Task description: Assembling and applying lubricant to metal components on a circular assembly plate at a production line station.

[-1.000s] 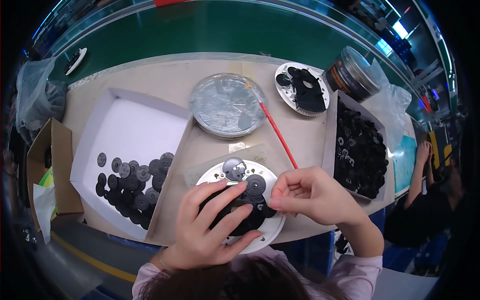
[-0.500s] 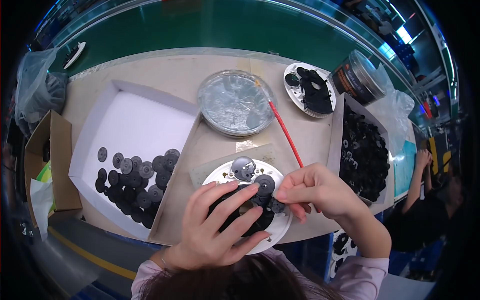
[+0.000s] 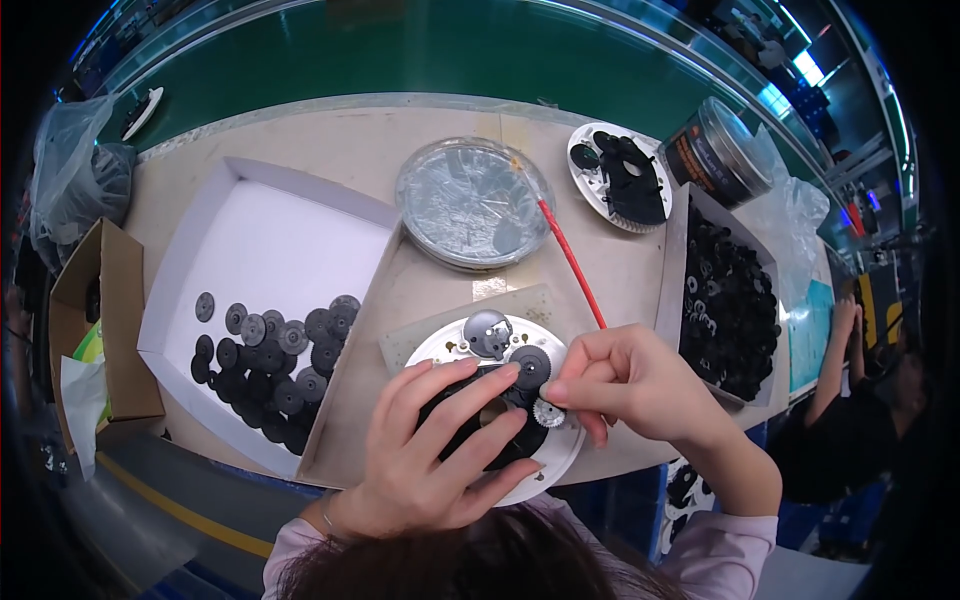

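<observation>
A round white plate (image 3: pixel 536 488) carrying black plastic parts lies in front of me. My left hand (image 3: pixel 440 440) rests across its black parts with the fingers spread. Thumb and forefinger of my right hand (image 3: pixel 625 390) are pinched together at the upper edge of a small toothed gear (image 3: pixel 547 413), at the plate's right side. Just above that gear sits a larger dark gear (image 3: pixel 530 367), by my left fingertips. A grey round piece (image 3: pixel 488 334) is at the plate's far edge. The red-handled brush (image 3: pixel 572 262) passes behind my right hand, its tip over a pan.
A white box (image 3: pixel 270 215) with dark gears stands left, beside a brown carton (image 3: pixel 125 330). Farther off are the plastic-covered round pan (image 3: pixel 470 205), another fitted plate (image 3: pixel 620 180) and a tin (image 3: pixel 718 155). Right is a box of small black parts (image 3: pixel 728 310); a co-worker's arms (image 3: pixel 838 350) show beyond.
The small gear at my right fingertips looked dark before and now shows a pale, toothed face. My right fingers have shifted slightly up and left; my left hand stays put.
</observation>
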Action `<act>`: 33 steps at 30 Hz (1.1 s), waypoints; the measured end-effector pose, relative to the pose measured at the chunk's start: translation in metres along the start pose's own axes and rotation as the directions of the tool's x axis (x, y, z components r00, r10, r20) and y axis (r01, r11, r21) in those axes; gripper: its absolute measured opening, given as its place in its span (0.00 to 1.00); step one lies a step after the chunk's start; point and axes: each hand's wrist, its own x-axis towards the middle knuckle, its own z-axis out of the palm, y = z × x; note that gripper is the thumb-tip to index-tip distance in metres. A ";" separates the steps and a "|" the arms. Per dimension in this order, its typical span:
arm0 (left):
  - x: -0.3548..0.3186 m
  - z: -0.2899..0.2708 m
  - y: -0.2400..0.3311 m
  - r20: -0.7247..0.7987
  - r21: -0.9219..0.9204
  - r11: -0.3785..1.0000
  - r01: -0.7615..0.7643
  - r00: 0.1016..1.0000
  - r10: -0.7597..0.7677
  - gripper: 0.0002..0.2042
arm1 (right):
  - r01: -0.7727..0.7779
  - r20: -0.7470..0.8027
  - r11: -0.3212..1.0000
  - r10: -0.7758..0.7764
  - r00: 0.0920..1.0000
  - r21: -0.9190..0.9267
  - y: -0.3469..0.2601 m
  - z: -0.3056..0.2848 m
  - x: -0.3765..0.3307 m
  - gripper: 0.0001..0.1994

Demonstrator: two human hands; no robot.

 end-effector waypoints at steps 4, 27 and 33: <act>0.000 0.000 -0.002 0.002 0.002 1.000 -0.007 1.000 0.007 0.16 | 0.052 -0.009 0.995 -0.053 0.999 -0.087 -0.004 0.004 0.000 0.10; 0.009 -0.006 0.004 0.236 0.141 0.989 -0.054 0.972 0.019 0.13 | -0.136 -0.566 0.619 -0.579 0.586 -0.774 0.052 -0.107 -0.007 0.11; 0.008 -0.008 0.005 0.210 0.137 0.990 -0.036 0.978 0.006 0.13 | -0.098 -0.491 0.540 -0.657 0.572 -0.836 0.060 -0.105 -0.005 0.13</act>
